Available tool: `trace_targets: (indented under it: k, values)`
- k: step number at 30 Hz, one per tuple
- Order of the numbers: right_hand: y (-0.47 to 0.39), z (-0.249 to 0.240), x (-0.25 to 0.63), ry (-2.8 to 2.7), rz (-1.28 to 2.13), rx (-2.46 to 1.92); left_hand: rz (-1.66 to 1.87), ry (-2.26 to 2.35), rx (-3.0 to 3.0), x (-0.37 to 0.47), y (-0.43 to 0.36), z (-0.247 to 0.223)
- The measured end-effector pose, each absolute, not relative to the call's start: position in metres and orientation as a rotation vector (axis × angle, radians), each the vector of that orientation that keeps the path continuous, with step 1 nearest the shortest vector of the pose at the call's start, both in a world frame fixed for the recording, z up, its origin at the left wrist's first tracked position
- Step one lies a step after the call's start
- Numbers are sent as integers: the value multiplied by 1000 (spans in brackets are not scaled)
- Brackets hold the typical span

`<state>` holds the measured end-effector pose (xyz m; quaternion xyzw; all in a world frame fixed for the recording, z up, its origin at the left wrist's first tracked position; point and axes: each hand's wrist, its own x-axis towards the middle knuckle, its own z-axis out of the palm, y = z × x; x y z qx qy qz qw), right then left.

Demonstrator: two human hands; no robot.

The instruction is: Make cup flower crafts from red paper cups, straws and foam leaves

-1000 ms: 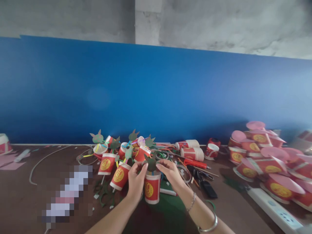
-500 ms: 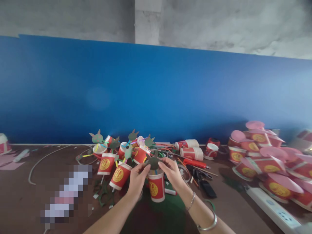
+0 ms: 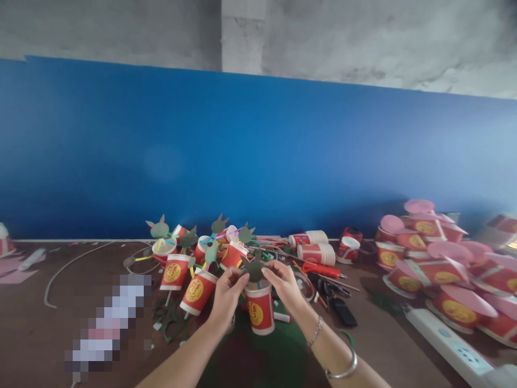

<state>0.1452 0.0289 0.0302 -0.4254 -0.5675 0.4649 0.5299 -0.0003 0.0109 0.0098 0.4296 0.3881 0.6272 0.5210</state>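
A dark green paper animal head (image 3: 254, 270) with pointed ears is above a red paper cup (image 3: 260, 311) with a yellow emblem. My left hand (image 3: 230, 291) pinches the head's left edge between thumb and fingers. On the other edge, my right hand (image 3: 285, 283) pinches it the same way. Blue and yellow strips run from the head down into the cup's mouth. The cup looks upright, just beneath both hands. To the left lie similar red cups (image 3: 199, 291) with sticks and green paper heads (image 3: 160, 229).
Stacked cups (image 3: 316, 254), a red tool (image 3: 322, 269) and black keys (image 3: 342, 311) lie right of my hands. Farther right are cups with pink discs (image 3: 456, 310) and a white power strip (image 3: 448, 339). Green scraps (image 3: 173, 323) and a cable (image 3: 60, 275) are at left.
The view has shifted very slightly, so the table items sit a little farther left. Both hands keep their pinch on the paper head; the cup's base has moved slightly right.
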Motion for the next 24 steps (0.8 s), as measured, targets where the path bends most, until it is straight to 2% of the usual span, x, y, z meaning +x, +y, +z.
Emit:
trace_targets:
  k: [24]
  values:
    - [33,38,155,-1490,1129,-1038,1460,911,1067,-3,11,11]
